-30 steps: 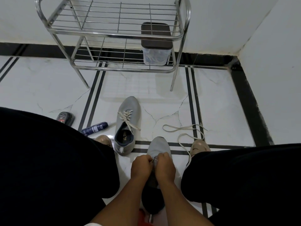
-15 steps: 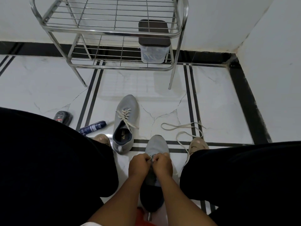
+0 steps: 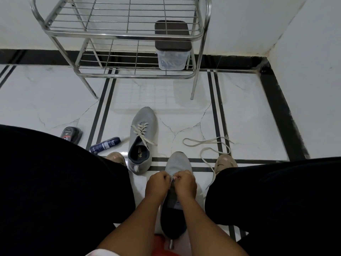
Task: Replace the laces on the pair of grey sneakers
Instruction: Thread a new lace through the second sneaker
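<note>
A grey sneaker (image 3: pixel 177 161) lies between my knees, toe pointing away. My left hand (image 3: pixel 156 185) and my right hand (image 3: pixel 186 183) are both curled over its eyelet area, fingertips pinching something small and pale at the top eyelets; what exactly is pinched is hidden. A second grey sneaker (image 3: pixel 143 137) with cream laces stands to the left, a little farther off. A loose cream lace (image 3: pixel 208 146) lies in loops on the floor to the right and trails toward my right knee.
A steel wire shoe rack (image 3: pixel 129 37) stands ahead with a clear box under a dark lid (image 3: pixel 172 45) on its lower shelf. A dark blue spray can (image 3: pixel 105 145) and a small black container (image 3: pixel 71 134) lie left. Walls close the right corner.
The view has shifted slightly. My hands stay bunched on the near sneaker's eyelets with only small finger movement. The loose lace and the other sneaker have not moved.
</note>
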A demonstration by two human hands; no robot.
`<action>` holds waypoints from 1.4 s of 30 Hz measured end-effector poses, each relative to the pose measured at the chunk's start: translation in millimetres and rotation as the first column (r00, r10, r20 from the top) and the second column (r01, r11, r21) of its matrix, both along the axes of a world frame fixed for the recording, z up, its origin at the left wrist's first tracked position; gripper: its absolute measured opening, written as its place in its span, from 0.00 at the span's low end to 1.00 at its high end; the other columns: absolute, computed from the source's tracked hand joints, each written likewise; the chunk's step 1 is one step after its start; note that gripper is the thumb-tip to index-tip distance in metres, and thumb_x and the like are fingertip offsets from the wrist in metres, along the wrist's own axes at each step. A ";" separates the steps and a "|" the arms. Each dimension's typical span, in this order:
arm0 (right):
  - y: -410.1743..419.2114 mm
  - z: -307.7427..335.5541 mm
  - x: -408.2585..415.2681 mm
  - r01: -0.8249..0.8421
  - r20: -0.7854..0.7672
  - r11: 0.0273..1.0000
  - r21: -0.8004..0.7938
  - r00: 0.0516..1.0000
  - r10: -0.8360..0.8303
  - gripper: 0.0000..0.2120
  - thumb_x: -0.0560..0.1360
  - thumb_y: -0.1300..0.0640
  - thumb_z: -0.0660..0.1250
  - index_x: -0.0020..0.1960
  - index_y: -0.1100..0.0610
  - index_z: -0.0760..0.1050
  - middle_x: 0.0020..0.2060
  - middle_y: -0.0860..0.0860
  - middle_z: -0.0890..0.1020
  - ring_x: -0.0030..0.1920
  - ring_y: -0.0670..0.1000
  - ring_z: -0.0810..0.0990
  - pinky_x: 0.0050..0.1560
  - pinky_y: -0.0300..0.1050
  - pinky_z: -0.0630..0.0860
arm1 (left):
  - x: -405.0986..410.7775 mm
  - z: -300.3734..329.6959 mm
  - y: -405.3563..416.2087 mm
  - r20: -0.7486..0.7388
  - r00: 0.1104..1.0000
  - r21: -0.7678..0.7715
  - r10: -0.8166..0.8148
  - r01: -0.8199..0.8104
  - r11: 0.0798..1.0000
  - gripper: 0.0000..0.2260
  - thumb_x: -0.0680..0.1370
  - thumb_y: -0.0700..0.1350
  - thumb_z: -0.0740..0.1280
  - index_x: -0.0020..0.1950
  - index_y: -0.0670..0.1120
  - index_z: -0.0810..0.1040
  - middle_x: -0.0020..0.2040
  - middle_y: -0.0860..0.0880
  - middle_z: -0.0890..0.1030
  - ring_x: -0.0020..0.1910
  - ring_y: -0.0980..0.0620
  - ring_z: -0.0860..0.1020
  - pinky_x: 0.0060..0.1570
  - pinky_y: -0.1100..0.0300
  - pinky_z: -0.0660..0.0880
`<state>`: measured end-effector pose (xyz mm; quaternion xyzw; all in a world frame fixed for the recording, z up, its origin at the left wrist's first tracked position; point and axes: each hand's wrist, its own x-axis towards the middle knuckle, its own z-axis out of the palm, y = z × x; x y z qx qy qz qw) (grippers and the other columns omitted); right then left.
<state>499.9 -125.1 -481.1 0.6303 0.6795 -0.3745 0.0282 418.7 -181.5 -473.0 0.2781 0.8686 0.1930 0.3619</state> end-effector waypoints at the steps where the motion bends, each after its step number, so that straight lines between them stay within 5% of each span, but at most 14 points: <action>1: -0.7 1.3 1.0 -0.017 0.024 1.000 0.003 1.000 0.017 0.10 0.75 0.57 0.62 0.44 0.52 0.82 0.53 0.50 0.77 0.51 0.55 0.77 0.48 0.43 0.73 | 0.0 -1.1 1.6 0.008 1.000 0.004 0.021 -0.021 1.000 0.10 0.79 0.44 0.59 0.55 0.49 0.78 0.49 0.45 0.82 0.49 0.46 0.78 0.43 0.58 0.72; 4: -5.0 7.5 6.2 -0.142 0.113 0.988 0.060 0.984 0.134 0.09 0.77 0.52 0.61 0.52 0.49 0.79 0.58 0.50 0.73 0.57 0.55 0.73 0.56 0.45 0.71 | -2.3 -3.3 6.6 0.032 0.999 0.013 -0.003 0.002 1.000 0.11 0.79 0.43 0.59 0.58 0.50 0.74 0.50 0.44 0.81 0.49 0.45 0.78 0.43 0.56 0.72; 7: -10.1 16.4 18.6 -0.212 0.249 0.969 0.124 0.952 0.176 0.12 0.78 0.49 0.60 0.59 0.52 0.70 0.59 0.52 0.73 0.60 0.55 0.72 0.57 0.48 0.70 | -5.3 -5.2 13.3 0.015 1.000 -0.002 -0.024 0.024 1.000 0.04 0.77 0.44 0.63 0.49 0.51 0.76 0.48 0.47 0.81 0.47 0.47 0.78 0.45 0.55 0.75; 11: -13.2 21.1 26.3 -0.153 0.345 0.986 -0.069 0.924 0.168 0.12 0.80 0.50 0.58 0.59 0.54 0.72 0.56 0.53 0.79 0.56 0.54 0.79 0.49 0.45 0.74 | -11.8 -9.9 15.1 0.041 0.998 -0.012 -0.055 0.056 0.998 0.05 0.77 0.43 0.64 0.42 0.52 0.73 0.46 0.49 0.81 0.46 0.48 0.78 0.44 0.58 0.72; 16: -10.8 27.1 27.7 -0.141 0.386 0.985 -0.100 0.907 0.169 0.12 0.80 0.52 0.59 0.60 0.55 0.76 0.58 0.53 0.79 0.58 0.53 0.79 0.50 0.44 0.76 | -5.7 -0.1 18.7 0.128 0.978 0.061 0.167 -0.176 0.983 0.08 0.79 0.39 0.57 0.41 0.48 0.66 0.38 0.49 0.74 0.40 0.47 0.73 0.40 0.55 0.68; 18: -10.3 31.0 26.4 -0.121 0.391 0.987 -0.104 0.908 0.152 0.12 0.81 0.55 0.59 0.60 0.56 0.76 0.59 0.53 0.79 0.59 0.53 0.78 0.52 0.45 0.76 | -11.4 14.6 27.2 0.194 0.895 0.125 0.403 -0.430 0.894 0.04 0.80 0.38 0.55 0.45 0.44 0.65 0.41 0.45 0.75 0.42 0.45 0.73 0.42 0.53 0.71; 21: -9.5 35.6 25.8 -0.093 0.383 0.988 -0.121 0.914 0.133 0.12 0.81 0.57 0.59 0.60 0.57 0.77 0.59 0.53 0.79 0.59 0.53 0.79 0.51 0.44 0.76 | -34.2 50.7 47.7 0.457 0.610 0.249 0.648 -0.787 0.565 0.06 0.78 0.35 0.51 0.51 0.43 0.63 0.40 0.44 0.80 0.39 0.45 0.78 0.41 0.53 0.76; 24: -8.7 38.1 25.7 -0.086 0.381 0.986 -0.144 0.915 0.135 0.12 0.81 0.57 0.59 0.61 0.57 0.76 0.59 0.54 0.78 0.59 0.54 0.78 0.50 0.44 0.76 | -67.9 92.7 57.4 0.432 0.529 0.390 0.730 -0.840 0.377 0.06 0.78 0.38 0.51 0.51 0.45 0.64 0.40 0.48 0.74 0.36 0.47 0.75 0.36 0.57 0.70; 26: -8.5 38.7 25.2 -0.076 0.377 0.984 -0.159 0.917 0.132 0.12 0.81 0.56 0.58 0.61 0.56 0.76 0.59 0.54 0.78 0.59 0.54 0.78 0.50 0.44 0.75 | -83.4 107.6 59.4 0.321 0.649 0.445 0.690 -0.747 0.495 0.04 0.79 0.42 0.54 0.51 0.46 0.67 0.41 0.49 0.74 0.36 0.51 0.72 0.34 0.58 0.66; 27: -8.1 38.9 24.6 -0.071 0.377 0.983 -0.167 0.917 0.130 0.12 0.80 0.57 0.58 0.61 0.56 0.75 0.59 0.54 0.78 0.59 0.54 0.78 0.50 0.44 0.75 | -86.3 107.0 60.3 0.250 0.758 0.431 0.602 -0.644 0.632 0.05 0.79 0.45 0.56 0.51 0.46 0.69 0.43 0.48 0.76 0.37 0.51 0.73 0.35 0.58 0.66; 29: -7.6 38.6 23.7 -0.068 0.372 0.979 -0.190 0.918 0.136 0.13 0.80 0.58 0.59 0.62 0.56 0.75 0.60 0.54 0.78 0.59 0.54 0.78 0.52 0.45 0.76 | -78.8 93.1 60.5 0.073 0.963 0.268 0.260 -0.270 0.925 0.10 0.79 0.50 0.58 0.52 0.45 0.75 0.47 0.45 0.81 0.45 0.47 0.77 0.41 0.56 0.70; 30: -6.9 38.1 23.8 -0.069 0.368 0.977 -0.201 0.919 0.140 0.13 0.80 0.59 0.59 0.62 0.56 0.75 0.60 0.54 0.78 0.60 0.54 0.78 0.53 0.45 0.76 | -70.3 79.0 57.8 0.023 0.997 0.150 0.076 -0.079 0.986 0.11 0.79 0.51 0.60 0.52 0.45 0.77 0.49 0.45 0.81 0.49 0.45 0.78 0.45 0.55 0.72; 34: -4.1 37.9 24.5 -0.080 0.366 0.973 -0.217 0.917 0.157 0.15 0.81 0.59 0.56 0.64 0.55 0.75 0.62 0.53 0.77 0.61 0.54 0.77 0.53 0.44 0.75 | -22.4 22.0 28.8 -0.041 0.958 -0.183 -0.284 0.272 0.945 0.11 0.78 0.48 0.61 0.56 0.49 0.80 0.56 0.45 0.81 0.55 0.44 0.78 0.53 0.55 0.75; 42: -3.0 36.3 24.4 -0.064 0.356 0.969 -0.237 0.923 0.148 0.14 0.81 0.57 0.57 0.64 0.55 0.74 0.61 0.53 0.77 0.61 0.53 0.77 0.52 0.44 0.74 | -8.2 8.6 20.6 -0.006 0.998 -0.139 -0.054 0.053 0.989 0.12 0.79 0.44 0.57 0.54 0.40 0.76 0.54 0.42 0.79 0.54 0.41 0.77 0.48 0.55 0.74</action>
